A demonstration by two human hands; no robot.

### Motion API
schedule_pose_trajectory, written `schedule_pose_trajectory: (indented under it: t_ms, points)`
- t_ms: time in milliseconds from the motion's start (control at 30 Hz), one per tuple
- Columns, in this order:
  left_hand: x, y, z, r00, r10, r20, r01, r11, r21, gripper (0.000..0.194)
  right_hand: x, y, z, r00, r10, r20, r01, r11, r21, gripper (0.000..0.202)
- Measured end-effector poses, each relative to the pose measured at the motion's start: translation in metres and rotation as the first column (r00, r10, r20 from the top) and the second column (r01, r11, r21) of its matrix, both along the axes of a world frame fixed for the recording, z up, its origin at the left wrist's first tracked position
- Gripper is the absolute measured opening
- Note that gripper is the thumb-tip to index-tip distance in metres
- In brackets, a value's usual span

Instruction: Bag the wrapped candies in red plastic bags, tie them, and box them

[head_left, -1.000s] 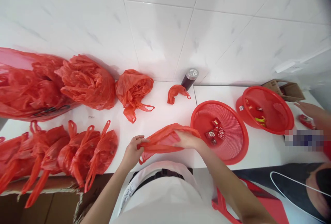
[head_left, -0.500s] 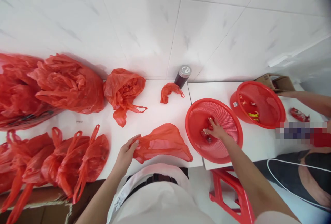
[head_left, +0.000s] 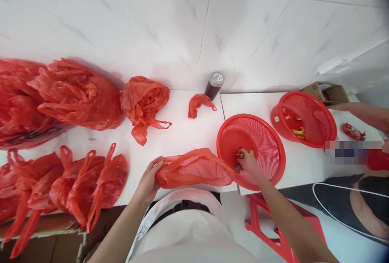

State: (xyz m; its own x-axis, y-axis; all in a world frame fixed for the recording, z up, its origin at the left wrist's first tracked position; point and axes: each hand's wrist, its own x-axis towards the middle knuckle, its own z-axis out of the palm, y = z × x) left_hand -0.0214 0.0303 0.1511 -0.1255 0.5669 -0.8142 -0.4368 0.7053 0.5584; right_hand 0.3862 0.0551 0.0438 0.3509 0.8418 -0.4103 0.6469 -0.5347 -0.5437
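Note:
My left hand (head_left: 149, 180) is closed on the left end of a red plastic bag (head_left: 196, 169), which lies loosely on the table in front of me. The bag's right end reaches the rim of a red mesh basket (head_left: 280, 149). Inside that basket, my right hand (head_left: 249, 161) has its fingers pinched on a small wrapped packet (head_left: 240, 155), dark red and shiny, its exact kind too small to tell. Another small wrapped piece (head_left: 238, 169) lies on the basket's bottom just below my fingers.
Several tied red bags (head_left: 112, 182) line the left front edge; fuller bags (head_left: 82, 97) stand behind. A tumbler (head_left: 214, 86) stands by the wall. On the right are a second basket (head_left: 332, 133), a cardboard box (head_left: 337, 93) and another person's arm (head_left: 364, 113). A red stool (head_left: 258, 222) is below.
My right hand has gone from spread fingers to a pinch on a small packet in the basket. The bag in my left hand has stretched rightward to the basket's rim.

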Motion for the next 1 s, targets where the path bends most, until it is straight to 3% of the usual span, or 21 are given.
schedule_pose_trajectory:
  t_ms: [133,233,267,333,400,467,533,600,633,700,767,833,933,1000]
  points:
    - [0.003,-0.007,0.003,0.988,0.023,-0.155,0.004,0.986,0.169,0.048,-0.003,0.021,0.037,0.985,-0.06,-0.161,0.069,0.996,0.052,0.024]
    - [0.006,-0.011,0.003,0.984,-0.025,-0.177,0.071,0.963,0.259,0.037,-0.029,0.023,0.087,0.924,-0.03,-0.381,0.082,0.989,0.12,0.033]
    - [0.007,-0.012,0.002,0.983,-0.064,-0.173,0.109,0.959,0.262,0.033,-0.045,0.02,0.105,0.847,0.004,-0.532,0.077,0.988,0.131,0.033]
    - [0.009,-0.014,0.0,0.977,-0.127,-0.169,0.166,0.956,0.24,0.028,-0.081,0.01,0.135,0.621,0.135,-0.772,-0.076,0.991,0.112,0.034]
    - [0.012,-0.014,-0.001,0.976,-0.147,-0.162,0.181,0.959,0.218,0.036,-0.121,0.001,0.148,0.418,0.282,-0.863,-0.401,0.91,0.103,0.034]
    - [0.015,-0.014,0.0,0.974,-0.151,-0.167,0.187,0.955,0.228,0.046,-0.156,-0.004,0.139,0.374,0.353,-0.857,-0.573,0.815,0.085,0.029]
    - [0.016,-0.014,0.001,0.957,-0.181,-0.228,0.24,0.934,0.266,0.049,-0.18,-0.001,0.115,0.499,0.346,-0.795,-0.515,0.856,0.049,0.026]
    - [0.016,-0.015,0.001,0.91,-0.221,-0.352,0.336,0.889,0.311,0.053,-0.194,0.006,0.088,0.673,0.287,-0.682,-0.337,0.939,0.062,0.03]
    - [0.015,-0.016,0.001,0.881,-0.237,-0.409,0.385,0.862,0.329,0.056,-0.197,0.009,0.078,0.744,0.273,-0.61,-0.274,0.957,0.095,0.035]
    - [0.014,-0.017,-0.001,0.846,-0.236,-0.478,0.43,0.831,0.353,0.064,-0.199,0.014,0.067,0.83,0.322,-0.456,-0.277,0.947,0.164,0.05]
    - [0.012,-0.016,-0.004,0.851,-0.197,-0.487,0.404,0.839,0.365,0.069,-0.193,0.016,0.069,0.836,0.43,-0.341,-0.38,0.902,0.205,0.058]
    - [0.009,-0.015,-0.007,0.863,-0.147,-0.483,0.355,0.857,0.374,0.072,-0.177,0.016,0.08,0.815,0.465,-0.346,-0.401,0.883,0.242,0.052]
    - [0.003,-0.014,-0.011,0.849,-0.093,-0.52,0.341,0.849,0.405,0.072,-0.127,0.018,0.092,0.865,0.328,-0.381,-0.214,0.926,0.312,0.043]
    - [-0.002,-0.016,-0.016,0.828,-0.072,-0.556,0.35,0.84,0.414,0.069,-0.085,0.018,0.087,0.958,0.171,-0.229,-0.098,0.949,0.3,0.047]
